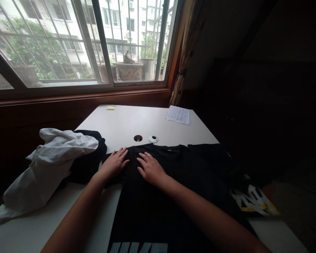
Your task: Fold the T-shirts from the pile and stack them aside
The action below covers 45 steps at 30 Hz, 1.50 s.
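A black T-shirt (179, 175) lies spread on the white table, its neckline toward the window and pale printed lettering at the near edge. My left hand (114, 162) rests flat on the shirt's left sleeve area, fingers stretched out. Just right of it, my right hand (151, 168) lies palm down on the shirt near the collar, its fingers apart. Neither hand grips anything that shows. Left of my left hand is a heap with a white garment (52, 158) lying over a black one (85, 161).
The white table (131, 119) has a round cable hole (138, 138) with its loose cover (153, 139) beside it. Printed papers (178, 115) and yellow sticky notes (111, 108) lie at the far edge. Dark cloth with white and yellow print (255, 202) is at the right, below a barred window's curtain (180, 70).
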Tool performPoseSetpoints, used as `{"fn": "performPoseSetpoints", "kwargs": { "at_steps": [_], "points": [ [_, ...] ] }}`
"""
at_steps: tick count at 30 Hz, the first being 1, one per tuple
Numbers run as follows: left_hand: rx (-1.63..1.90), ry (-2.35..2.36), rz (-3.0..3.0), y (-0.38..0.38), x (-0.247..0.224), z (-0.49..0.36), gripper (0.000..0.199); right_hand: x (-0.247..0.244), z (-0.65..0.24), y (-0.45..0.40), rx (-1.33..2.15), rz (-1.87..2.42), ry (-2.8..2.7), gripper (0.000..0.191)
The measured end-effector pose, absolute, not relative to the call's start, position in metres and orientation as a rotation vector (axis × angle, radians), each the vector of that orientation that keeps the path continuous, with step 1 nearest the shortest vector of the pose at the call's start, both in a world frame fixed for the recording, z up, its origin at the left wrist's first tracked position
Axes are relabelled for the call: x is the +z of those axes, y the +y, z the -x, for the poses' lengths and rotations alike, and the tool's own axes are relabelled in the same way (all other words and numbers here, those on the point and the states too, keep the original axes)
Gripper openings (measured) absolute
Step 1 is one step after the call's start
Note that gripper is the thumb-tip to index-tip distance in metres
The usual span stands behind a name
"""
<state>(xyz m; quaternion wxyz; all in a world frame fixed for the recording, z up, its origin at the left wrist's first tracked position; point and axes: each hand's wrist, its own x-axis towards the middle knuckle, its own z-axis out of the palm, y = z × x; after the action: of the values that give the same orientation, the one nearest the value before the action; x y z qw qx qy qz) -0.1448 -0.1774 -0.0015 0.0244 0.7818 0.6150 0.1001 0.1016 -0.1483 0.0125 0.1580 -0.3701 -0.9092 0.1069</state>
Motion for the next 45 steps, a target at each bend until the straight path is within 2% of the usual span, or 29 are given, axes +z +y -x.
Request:
{"fn": "performPoseSetpoints", "kwargs": {
  "at_steps": [9, 13, 27, 35, 39, 45],
  "points": [
    [0.259, 2.011, -2.433, -0.168, -0.018, 0.159, 0.063, 0.008, -0.076, -0.104, 0.199, 0.738, -2.808, 0.058],
    [0.235, 1.99, -2.439, -0.164, -0.013, 0.165, 0.062, 0.001, -0.083, -0.097, 0.229, 0.779, -2.832, 0.065],
    [0.218, 1.988, -2.402, -0.161, -0.009, 0.18, 0.065, 0.003, -0.12, -0.097, 0.245, 0.832, -2.823, 0.068],
    [0.082, 1.976, -2.351, -0.16, 0.003, 0.177, 0.065, 0.004, -0.138, -0.094, 0.242, 0.828, -2.852, 0.07],
    [0.036, 2.042, -2.369, -0.162, 0.016, 0.162, 0.064, 0.004, -0.138, -0.094, 0.234, 0.834, -2.851, 0.07],
    [0.188, 2.024, -2.574, -0.177, 0.013, 0.1, 0.059, 0.003, -0.138, -0.095, 0.192, 0.842, -2.849, 0.071]
  ]
}}
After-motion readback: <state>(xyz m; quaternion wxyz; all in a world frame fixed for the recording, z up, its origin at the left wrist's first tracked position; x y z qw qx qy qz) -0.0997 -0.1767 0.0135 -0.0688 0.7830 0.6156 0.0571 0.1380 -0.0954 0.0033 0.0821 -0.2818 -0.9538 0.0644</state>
